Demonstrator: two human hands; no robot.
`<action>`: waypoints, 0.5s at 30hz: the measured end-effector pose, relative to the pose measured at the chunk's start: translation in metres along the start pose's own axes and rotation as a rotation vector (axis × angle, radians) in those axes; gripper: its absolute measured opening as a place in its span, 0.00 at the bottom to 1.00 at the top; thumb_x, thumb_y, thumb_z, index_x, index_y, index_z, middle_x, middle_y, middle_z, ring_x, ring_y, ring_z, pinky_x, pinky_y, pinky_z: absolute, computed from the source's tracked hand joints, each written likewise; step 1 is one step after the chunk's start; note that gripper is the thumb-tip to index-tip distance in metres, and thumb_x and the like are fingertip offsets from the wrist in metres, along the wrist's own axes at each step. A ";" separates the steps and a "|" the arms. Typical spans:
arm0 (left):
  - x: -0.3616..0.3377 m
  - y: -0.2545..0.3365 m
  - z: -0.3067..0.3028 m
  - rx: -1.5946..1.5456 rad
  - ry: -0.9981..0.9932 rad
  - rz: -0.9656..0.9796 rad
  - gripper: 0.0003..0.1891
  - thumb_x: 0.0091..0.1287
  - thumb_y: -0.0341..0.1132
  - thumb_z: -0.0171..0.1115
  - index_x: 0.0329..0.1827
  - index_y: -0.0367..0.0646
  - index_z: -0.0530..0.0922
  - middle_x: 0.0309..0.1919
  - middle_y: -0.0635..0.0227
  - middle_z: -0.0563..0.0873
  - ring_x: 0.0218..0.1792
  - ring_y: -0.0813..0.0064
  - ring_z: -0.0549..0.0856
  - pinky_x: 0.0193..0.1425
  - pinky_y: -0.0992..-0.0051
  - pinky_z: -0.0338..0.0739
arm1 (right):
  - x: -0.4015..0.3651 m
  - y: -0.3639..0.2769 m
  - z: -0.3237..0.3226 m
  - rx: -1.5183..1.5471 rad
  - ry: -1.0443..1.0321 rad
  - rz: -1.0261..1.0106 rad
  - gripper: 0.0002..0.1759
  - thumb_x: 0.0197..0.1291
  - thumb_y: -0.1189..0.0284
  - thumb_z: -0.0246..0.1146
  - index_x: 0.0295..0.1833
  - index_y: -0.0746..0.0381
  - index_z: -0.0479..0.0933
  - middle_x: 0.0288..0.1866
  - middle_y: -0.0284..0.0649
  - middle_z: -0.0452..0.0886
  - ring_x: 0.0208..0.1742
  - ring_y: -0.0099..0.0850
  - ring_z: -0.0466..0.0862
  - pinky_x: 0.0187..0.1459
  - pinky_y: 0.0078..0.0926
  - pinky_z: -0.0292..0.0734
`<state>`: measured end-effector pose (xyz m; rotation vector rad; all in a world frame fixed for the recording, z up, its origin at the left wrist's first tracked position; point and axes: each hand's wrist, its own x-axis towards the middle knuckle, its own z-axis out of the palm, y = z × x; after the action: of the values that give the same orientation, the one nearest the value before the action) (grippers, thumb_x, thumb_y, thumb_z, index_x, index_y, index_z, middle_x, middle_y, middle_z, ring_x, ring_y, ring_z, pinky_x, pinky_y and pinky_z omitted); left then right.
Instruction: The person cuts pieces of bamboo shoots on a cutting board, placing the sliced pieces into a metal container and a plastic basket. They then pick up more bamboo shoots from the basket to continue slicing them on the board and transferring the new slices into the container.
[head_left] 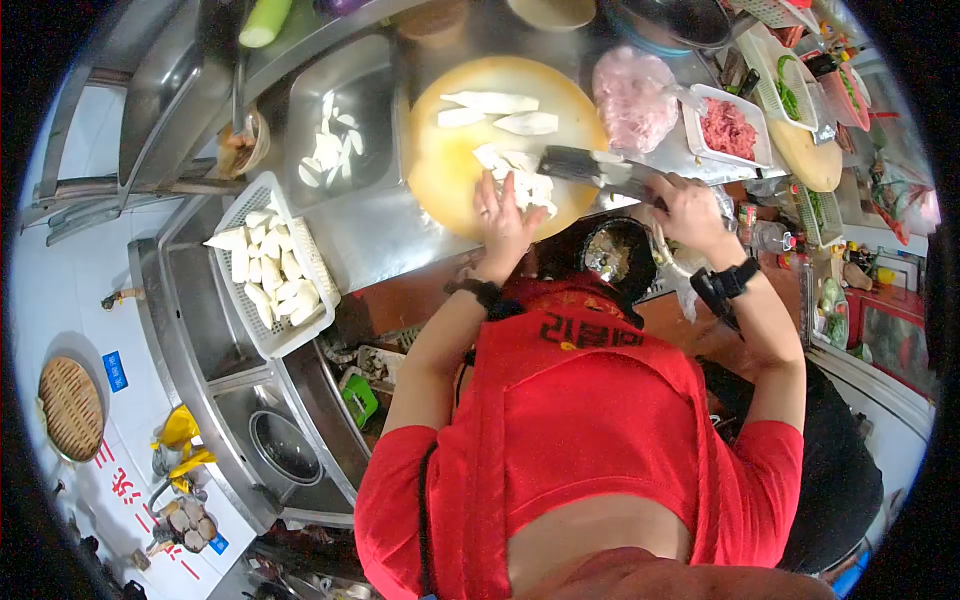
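Note:
My right hand (692, 212) is wrapped round the handle of a cleaver (600, 170), whose dark, wide blade reaches left over the round yellow cutting board (440, 205). White bits stick to the blade. My left hand (507, 222) rests at the board's near edge, its fingers stretched out against a pile of cut white vegetable pieces (535, 190). The blade's tip is beside that pile. Farther back on the board lie several peeled, tapering white vegetable lengths (490, 102). Left of the board, a metal tray (375, 90) holds thin white slices (330, 150).
A white plastic basket (325, 318) of peeled white vegetable pieces stands by the sink (180, 310) at the left. Right of the board are a pink-filled plastic bag (633, 98) and a white tray (762, 152) of minced meat. A dark pan (618, 262) sits below the counter.

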<state>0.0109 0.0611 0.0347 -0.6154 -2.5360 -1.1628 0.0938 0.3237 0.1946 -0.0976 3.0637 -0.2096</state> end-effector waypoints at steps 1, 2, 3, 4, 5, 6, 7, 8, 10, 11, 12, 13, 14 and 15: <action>0.005 0.002 0.001 0.087 -0.077 0.018 0.37 0.50 0.45 0.69 0.63 0.41 0.66 0.65 0.45 0.58 0.64 0.41 0.59 0.64 0.51 0.57 | -0.005 0.005 -0.005 -0.047 0.004 -0.022 0.22 0.43 0.69 0.66 0.48 0.57 0.73 0.34 0.42 0.77 0.36 0.42 0.80 0.40 0.37 0.74; 0.010 0.005 0.001 0.174 -0.154 0.034 0.41 0.47 0.49 0.71 0.64 0.43 0.65 0.66 0.44 0.56 0.65 0.40 0.57 0.64 0.49 0.56 | -0.009 0.010 -0.011 -0.045 0.008 -0.031 0.22 0.43 0.71 0.66 0.48 0.56 0.74 0.35 0.41 0.77 0.38 0.41 0.80 0.41 0.38 0.73; 0.014 0.006 0.002 0.261 -0.232 0.051 0.46 0.43 0.53 0.73 0.65 0.44 0.64 0.67 0.43 0.54 0.65 0.39 0.56 0.65 0.47 0.55 | -0.011 0.014 -0.013 -0.047 0.004 -0.028 0.22 0.43 0.71 0.66 0.48 0.56 0.74 0.35 0.41 0.77 0.38 0.41 0.80 0.41 0.38 0.73; 0.020 0.004 0.003 0.254 -0.212 0.066 0.48 0.40 0.55 0.73 0.65 0.45 0.65 0.67 0.43 0.54 0.66 0.39 0.55 0.65 0.46 0.54 | -0.013 0.020 -0.014 -0.087 -0.005 -0.057 0.21 0.42 0.71 0.66 0.47 0.57 0.75 0.35 0.41 0.77 0.38 0.41 0.79 0.41 0.37 0.73; 0.025 -0.002 0.006 0.250 -0.214 0.066 0.48 0.40 0.55 0.73 0.65 0.45 0.65 0.67 0.43 0.54 0.66 0.39 0.55 0.65 0.46 0.54 | -0.013 0.023 -0.015 -0.127 -0.013 -0.084 0.21 0.42 0.71 0.66 0.46 0.57 0.75 0.34 0.41 0.76 0.37 0.41 0.79 0.41 0.37 0.73; 0.030 -0.008 0.008 0.249 -0.222 0.050 0.48 0.41 0.56 0.72 0.66 0.46 0.63 0.68 0.43 0.53 0.66 0.38 0.55 0.66 0.46 0.52 | -0.012 0.024 -0.013 -0.126 -0.031 -0.095 0.21 0.41 0.72 0.65 0.46 0.56 0.76 0.34 0.40 0.76 0.37 0.40 0.79 0.41 0.37 0.73; 0.034 -0.012 0.009 0.250 -0.230 0.036 0.48 0.42 0.58 0.71 0.67 0.46 0.62 0.68 0.44 0.53 0.66 0.37 0.55 0.67 0.45 0.50 | -0.011 0.024 -0.012 -0.127 -0.031 -0.091 0.21 0.41 0.72 0.65 0.46 0.56 0.76 0.34 0.40 0.76 0.37 0.40 0.79 0.41 0.37 0.73; 0.037 -0.014 0.012 0.226 -0.240 0.011 0.46 0.43 0.57 0.71 0.66 0.45 0.64 0.67 0.45 0.58 0.66 0.40 0.57 0.68 0.48 0.51 | -0.007 0.020 -0.008 -0.113 -0.026 -0.117 0.21 0.42 0.72 0.65 0.46 0.56 0.76 0.34 0.40 0.76 0.38 0.40 0.79 0.41 0.37 0.73; 0.044 -0.015 0.011 0.180 -0.241 0.040 0.45 0.44 0.56 0.71 0.64 0.45 0.65 0.65 0.46 0.61 0.65 0.42 0.59 0.68 0.50 0.53 | 0.002 0.015 0.007 -0.087 0.005 -0.169 0.20 0.43 0.73 0.64 0.47 0.56 0.76 0.35 0.39 0.76 0.38 0.39 0.79 0.42 0.36 0.73; 0.046 -0.016 0.011 0.134 -0.241 0.064 0.43 0.45 0.55 0.71 0.63 0.45 0.67 0.63 0.48 0.65 0.65 0.43 0.60 0.68 0.51 0.55 | 0.009 0.011 0.017 -0.085 0.007 -0.166 0.20 0.43 0.73 0.64 0.47 0.56 0.76 0.35 0.39 0.76 0.38 0.39 0.79 0.42 0.36 0.73; 0.048 -0.017 0.013 0.135 -0.242 0.067 0.43 0.45 0.55 0.71 0.63 0.45 0.67 0.63 0.48 0.65 0.65 0.43 0.60 0.68 0.51 0.55 | 0.018 0.004 0.024 -0.058 -0.014 -0.155 0.21 0.44 0.71 0.63 0.49 0.55 0.75 0.36 0.40 0.76 0.40 0.39 0.79 0.44 0.37 0.73; 0.049 -0.019 0.015 0.111 -0.219 0.083 0.40 0.45 0.54 0.71 0.60 0.44 0.69 0.61 0.50 0.68 0.63 0.46 0.63 0.67 0.54 0.58 | 0.025 -0.004 0.031 -0.031 -0.035 -0.146 0.21 0.46 0.70 0.62 0.51 0.54 0.75 0.38 0.41 0.77 0.41 0.39 0.80 0.46 0.37 0.72; 0.049 -0.021 0.017 0.087 -0.194 0.098 0.37 0.46 0.53 0.71 0.57 0.43 0.72 0.59 0.53 0.71 0.62 0.49 0.66 0.66 0.57 0.60 | 0.031 -0.011 0.040 -0.029 -0.034 -0.148 0.21 0.46 0.70 0.62 0.51 0.54 0.75 0.38 0.41 0.77 0.41 0.39 0.80 0.46 0.37 0.72; 0.050 -0.020 0.016 0.091 -0.192 0.095 0.37 0.46 0.53 0.71 0.57 0.43 0.72 0.59 0.53 0.71 0.62 0.49 0.66 0.66 0.57 0.60 | 0.037 -0.018 0.048 0.012 -0.029 -0.134 0.21 0.47 0.70 0.62 0.51 0.53 0.74 0.38 0.41 0.77 0.42 0.39 0.79 0.47 0.37 0.72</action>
<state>-0.0438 0.0745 0.0325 -0.8518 -2.6663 -0.9932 0.0619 0.2968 0.1471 -0.3030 3.0284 -0.2321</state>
